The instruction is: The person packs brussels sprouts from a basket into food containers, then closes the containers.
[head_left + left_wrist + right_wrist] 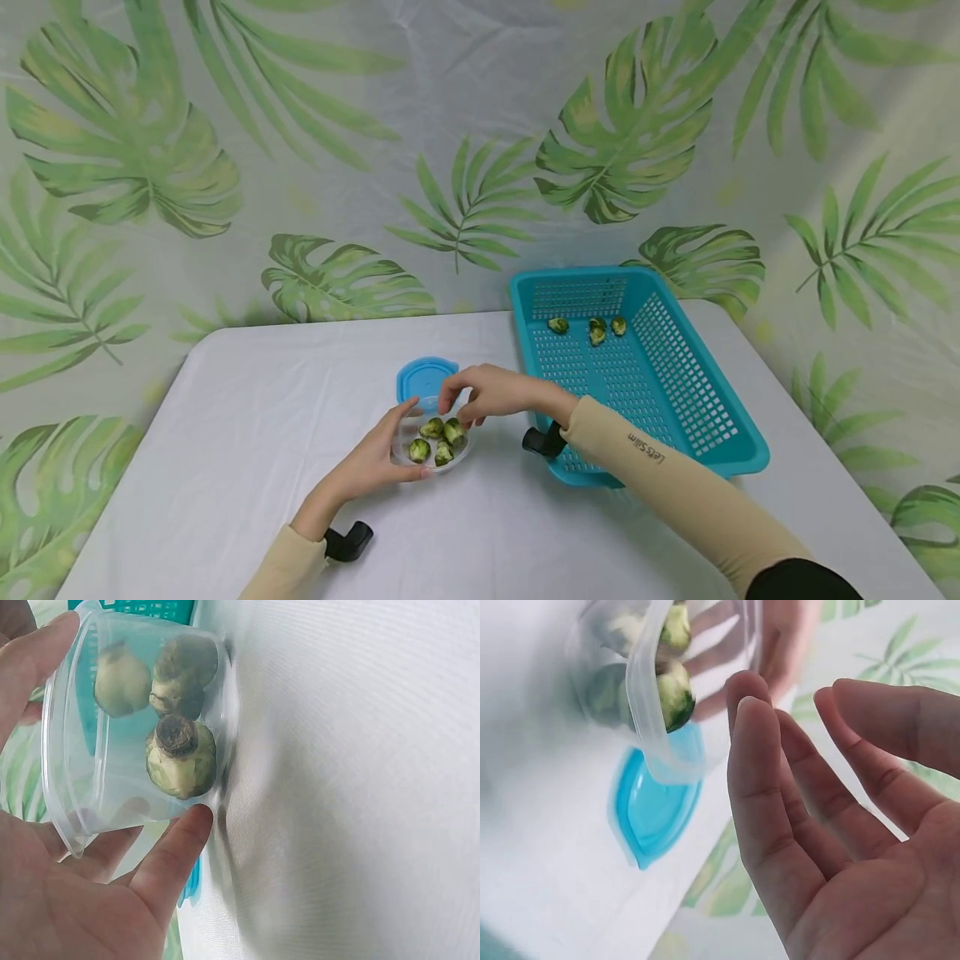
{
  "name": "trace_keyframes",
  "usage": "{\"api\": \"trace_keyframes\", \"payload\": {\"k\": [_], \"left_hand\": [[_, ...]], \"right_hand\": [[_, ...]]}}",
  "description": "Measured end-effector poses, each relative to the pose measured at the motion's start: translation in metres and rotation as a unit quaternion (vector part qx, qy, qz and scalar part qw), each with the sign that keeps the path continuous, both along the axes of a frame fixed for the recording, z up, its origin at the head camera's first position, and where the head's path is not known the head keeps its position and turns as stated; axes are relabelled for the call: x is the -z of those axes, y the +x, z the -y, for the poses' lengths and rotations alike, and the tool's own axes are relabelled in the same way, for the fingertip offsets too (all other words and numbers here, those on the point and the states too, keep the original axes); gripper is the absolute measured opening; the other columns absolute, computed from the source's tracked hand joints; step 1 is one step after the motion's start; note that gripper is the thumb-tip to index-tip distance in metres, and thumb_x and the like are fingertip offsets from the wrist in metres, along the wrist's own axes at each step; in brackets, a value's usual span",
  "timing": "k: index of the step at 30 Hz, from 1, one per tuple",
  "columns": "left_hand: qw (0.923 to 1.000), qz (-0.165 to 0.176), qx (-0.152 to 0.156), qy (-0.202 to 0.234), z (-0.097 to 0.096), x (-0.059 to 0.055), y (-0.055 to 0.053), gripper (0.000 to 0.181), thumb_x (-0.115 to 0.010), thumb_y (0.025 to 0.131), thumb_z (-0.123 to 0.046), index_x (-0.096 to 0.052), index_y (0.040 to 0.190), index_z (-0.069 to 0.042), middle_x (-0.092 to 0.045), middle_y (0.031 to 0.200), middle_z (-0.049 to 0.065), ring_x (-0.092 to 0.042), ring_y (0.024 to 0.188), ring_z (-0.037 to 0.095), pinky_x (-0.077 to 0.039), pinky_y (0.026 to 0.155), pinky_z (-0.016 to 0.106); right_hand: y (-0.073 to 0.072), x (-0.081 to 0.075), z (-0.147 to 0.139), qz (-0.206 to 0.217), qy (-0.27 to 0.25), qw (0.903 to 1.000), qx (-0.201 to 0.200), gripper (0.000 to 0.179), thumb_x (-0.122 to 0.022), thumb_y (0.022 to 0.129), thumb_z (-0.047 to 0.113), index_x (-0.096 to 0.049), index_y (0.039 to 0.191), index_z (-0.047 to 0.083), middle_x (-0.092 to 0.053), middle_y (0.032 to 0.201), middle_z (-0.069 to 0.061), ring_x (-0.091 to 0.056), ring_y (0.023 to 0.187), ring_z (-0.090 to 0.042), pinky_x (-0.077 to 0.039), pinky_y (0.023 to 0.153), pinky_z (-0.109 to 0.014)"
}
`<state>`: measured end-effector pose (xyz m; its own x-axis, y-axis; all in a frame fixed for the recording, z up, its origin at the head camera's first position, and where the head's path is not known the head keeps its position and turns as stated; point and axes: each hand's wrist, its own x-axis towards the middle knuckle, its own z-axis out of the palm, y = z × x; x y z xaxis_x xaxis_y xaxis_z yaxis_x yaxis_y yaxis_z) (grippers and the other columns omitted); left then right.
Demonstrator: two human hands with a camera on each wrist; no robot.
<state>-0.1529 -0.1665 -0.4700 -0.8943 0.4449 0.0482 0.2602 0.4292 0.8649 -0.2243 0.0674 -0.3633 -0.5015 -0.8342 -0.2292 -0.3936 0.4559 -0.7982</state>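
A small clear plastic container (120, 806) stands on the white cloth, with several Brussels sprouts (419, 451) inside. My left hand (372, 458) grips its side, thumb and fingers spread around the wall and rim. Over the far right edge of the container hovers my right hand (498, 392). In the right wrist view its fingers (757, 795) are loosely bent, apart from the thumb, with nothing between them. A blue lid (422, 377) lies just behind the container, partly hidden by it.
To the right is a teal perforated basket (693, 379), with several Brussels sprouts (558, 325) near its far end. My right forearm crosses over the basket's near left corner. The white-covered table (262, 400) meets a leaf-patterned curtain (337, 167) at the back.
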Motion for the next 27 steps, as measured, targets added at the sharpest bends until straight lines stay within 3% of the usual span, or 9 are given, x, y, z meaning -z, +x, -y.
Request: {"api": "trace_keyframes", "payload": {"k": [5,9,14,20,27], "left_hand": [[0.9999,0.008,-0.002,0.007,0.000,-0.001,0.000,0.099,-0.081,0.078,-0.024,-0.018,0.151,-0.006,-0.036,0.145,0.016,-0.038,0.129,0.036,-0.032,0.099,0.059],[0.9999,0.008,-0.006,0.002,-0.001,0.000,0.000,0.099,-0.082,0.077,-0.023,-0.018,0.151,-0.006,-0.036,0.145,0.016,-0.038,0.129,0.036,-0.032,0.100,0.058],[1.0000,0.005,-0.005,0.002,-0.001,0.001,0.000,0.100,-0.082,0.077,-0.021,-0.017,0.151,-0.005,-0.035,0.146,0.018,-0.037,0.130,0.039,-0.031,0.099,0.061],[0.9999,0.000,-0.003,-0.010,0.000,0.002,-0.001,0.100,-0.081,0.078,-0.029,-0.018,0.151,-0.005,-0.036,0.146,0.015,-0.035,0.131,0.037,-0.032,0.100,0.060],[0.9999,0.005,0.000,-0.011,0.000,0.002,0.000,0.102,-0.080,0.078,-0.033,-0.016,0.152,-0.005,-0.035,0.147,0.014,-0.032,0.133,0.037,-0.032,0.100,0.060]], "right_hand": [[-0.007,-0.008,-0.015,0.019,-0.028,0.9992,0.021,0.017,-0.055,0.092,0.000,-0.062,0.108,0.000,-0.060,0.107,-0.010,-0.064,0.085,-0.022,-0.053,0.074,-0.039],[-0.014,-0.016,-0.033,0.031,-0.053,0.9972,0.042,0.018,-0.054,0.095,0.004,-0.060,0.111,-0.002,-0.059,0.108,-0.011,-0.063,0.092,-0.030,-0.051,0.079,-0.047],[-0.027,-0.025,-0.059,0.030,-0.088,0.9923,0.082,0.022,-0.055,0.096,0.009,-0.058,0.115,-0.002,-0.059,0.113,-0.016,-0.061,0.096,-0.035,-0.050,0.082,-0.046],[-0.044,-0.024,-0.088,0.044,-0.148,0.9759,0.154,0.025,-0.056,0.096,0.009,-0.057,0.119,-0.002,-0.055,0.122,-0.025,-0.059,0.100,-0.036,-0.048,0.085,-0.048],[-0.063,-0.008,-0.116,0.035,-0.183,0.9532,0.238,0.029,-0.058,0.096,0.010,-0.056,0.121,-0.005,-0.054,0.123,-0.024,-0.061,0.099,-0.032,-0.049,0.086,-0.043]]}}
